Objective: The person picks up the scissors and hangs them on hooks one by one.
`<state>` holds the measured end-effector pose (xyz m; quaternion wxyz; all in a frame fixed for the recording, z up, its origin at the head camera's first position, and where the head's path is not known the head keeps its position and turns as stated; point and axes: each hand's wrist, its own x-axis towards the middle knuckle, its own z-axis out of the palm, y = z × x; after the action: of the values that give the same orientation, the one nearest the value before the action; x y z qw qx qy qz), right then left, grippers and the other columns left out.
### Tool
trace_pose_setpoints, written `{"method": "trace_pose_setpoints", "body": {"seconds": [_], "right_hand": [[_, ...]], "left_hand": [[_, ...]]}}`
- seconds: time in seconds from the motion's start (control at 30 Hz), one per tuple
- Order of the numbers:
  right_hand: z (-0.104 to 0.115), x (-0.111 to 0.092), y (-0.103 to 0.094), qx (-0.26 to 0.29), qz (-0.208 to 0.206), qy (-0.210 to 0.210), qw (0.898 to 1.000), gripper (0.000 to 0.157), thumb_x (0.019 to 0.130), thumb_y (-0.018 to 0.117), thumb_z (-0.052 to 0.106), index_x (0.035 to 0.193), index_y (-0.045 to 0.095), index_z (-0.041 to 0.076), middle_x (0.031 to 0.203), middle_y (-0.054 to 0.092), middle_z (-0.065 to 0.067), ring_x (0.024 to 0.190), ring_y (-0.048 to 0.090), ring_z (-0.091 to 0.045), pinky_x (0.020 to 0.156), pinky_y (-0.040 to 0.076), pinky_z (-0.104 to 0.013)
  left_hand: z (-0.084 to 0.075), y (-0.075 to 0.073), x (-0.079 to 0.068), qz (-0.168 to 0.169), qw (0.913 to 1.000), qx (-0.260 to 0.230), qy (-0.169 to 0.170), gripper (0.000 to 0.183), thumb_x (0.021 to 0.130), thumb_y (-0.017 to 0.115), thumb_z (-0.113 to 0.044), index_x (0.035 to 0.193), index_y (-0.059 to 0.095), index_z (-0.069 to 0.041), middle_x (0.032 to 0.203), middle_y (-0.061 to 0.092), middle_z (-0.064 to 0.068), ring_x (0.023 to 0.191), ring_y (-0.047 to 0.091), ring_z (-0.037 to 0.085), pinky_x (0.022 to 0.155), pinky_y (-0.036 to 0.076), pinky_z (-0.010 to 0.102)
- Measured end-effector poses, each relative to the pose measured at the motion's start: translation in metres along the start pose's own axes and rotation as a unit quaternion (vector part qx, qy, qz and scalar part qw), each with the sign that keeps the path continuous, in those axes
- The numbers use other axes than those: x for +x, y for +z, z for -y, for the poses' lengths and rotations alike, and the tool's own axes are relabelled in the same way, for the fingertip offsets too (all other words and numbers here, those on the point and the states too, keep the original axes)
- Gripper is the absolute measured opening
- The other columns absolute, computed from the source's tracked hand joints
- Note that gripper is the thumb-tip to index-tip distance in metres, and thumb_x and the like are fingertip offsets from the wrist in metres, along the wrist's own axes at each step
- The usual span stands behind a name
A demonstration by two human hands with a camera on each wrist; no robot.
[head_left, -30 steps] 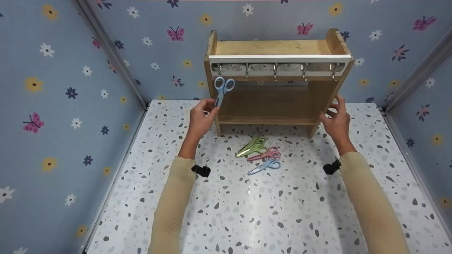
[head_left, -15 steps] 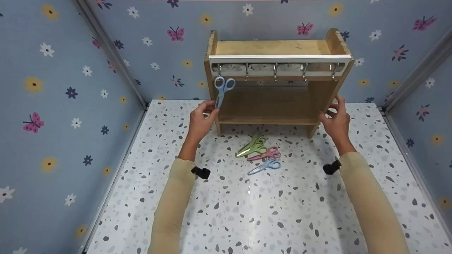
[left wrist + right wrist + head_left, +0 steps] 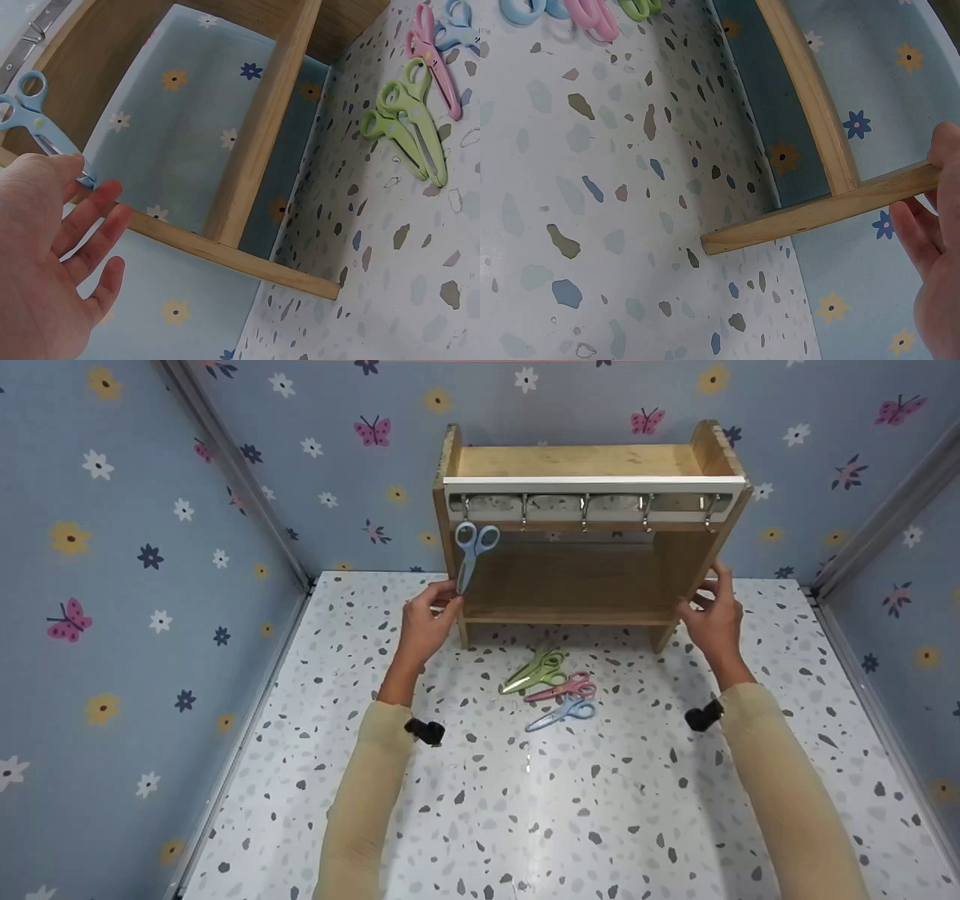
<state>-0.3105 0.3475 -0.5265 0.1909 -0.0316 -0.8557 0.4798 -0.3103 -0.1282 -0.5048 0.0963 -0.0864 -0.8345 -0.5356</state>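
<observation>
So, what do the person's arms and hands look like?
The left sleeve and right sleeve are plain beige and long. A small black device is at each cuff, the left device and the right device. The left hand and right hand wear no gloves. No cables show.

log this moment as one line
left hand: pinches upper blue scissors near tip | position: handles-up at leftmost hook | right hand: grips wooden shelf | lying: green scissors, pink scissors, lower blue scissors
</observation>
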Motion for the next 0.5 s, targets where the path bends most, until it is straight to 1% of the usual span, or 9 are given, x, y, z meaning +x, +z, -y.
{"method": "trace_pose_setpoints", "body": {"seconds": [0.1, 0.23, 0.33, 0.5], "right_hand": [[0.0004, -0.0005, -0.0002, 0.001, 0.001, 0.000, 1.000, 0.085, 0.105, 0.068, 0.007, 0.175, 0.032, 0.035, 0.154, 0.067, -0.027, 0.145, 0.067, -0.050, 0.115, 0.056, -0.065], [0.0014, 0.0000, -0.0004, 0.003, 0.002, 0.004, 1.000, 0.084, 0.105, 0.069, 0.006, 0.175, 0.032, 0.035, 0.155, 0.066, -0.027, 0.146, 0.067, -0.050, 0.117, 0.055, -0.064], [0.0012, 0.0006, -0.0002, 0.004, 0.001, 0.005, 1.000, 0.084, 0.104, 0.069, 0.006, 0.174, 0.033, 0.035, 0.154, 0.066, -0.028, 0.145, 0.067, -0.050, 0.117, 0.055, -0.064], [-0.0017, -0.0002, 0.0007, 0.000, -0.004, -0.009, 1.000, 0.082, 0.104, 0.068, 0.006, 0.175, 0.034, 0.032, 0.153, 0.067, -0.028, 0.143, 0.068, -0.051, 0.115, 0.057, -0.066]], "left_hand": [[0.0017, 0.0001, -0.0013, 0.006, 0.9999, 0.000, -0.016, 0.037, 0.114, 0.067, -0.018, 0.148, 0.069, -0.005, 0.138, 0.078, 0.018, 0.126, 0.072, 0.035, 0.111, 0.057, 0.051], [0.0032, 0.0002, -0.0024, 0.011, 0.9994, 0.001, -0.033, 0.037, 0.115, 0.066, -0.020, 0.149, 0.068, -0.006, 0.140, 0.077, 0.017, 0.129, 0.070, 0.034, 0.113, 0.055, 0.051], [0.0044, -0.0002, -0.0031, 0.013, 0.9993, 0.002, -0.035, 0.037, 0.115, 0.065, -0.020, 0.149, 0.068, -0.007, 0.140, 0.077, 0.017, 0.130, 0.070, 0.034, 0.112, 0.054, 0.051], [0.0083, -0.0007, -0.0046, 0.015, 0.9994, 0.002, -0.031, 0.036, 0.115, 0.065, -0.021, 0.148, 0.069, -0.006, 0.139, 0.077, 0.017, 0.130, 0.070, 0.035, 0.112, 0.054, 0.053]]}}
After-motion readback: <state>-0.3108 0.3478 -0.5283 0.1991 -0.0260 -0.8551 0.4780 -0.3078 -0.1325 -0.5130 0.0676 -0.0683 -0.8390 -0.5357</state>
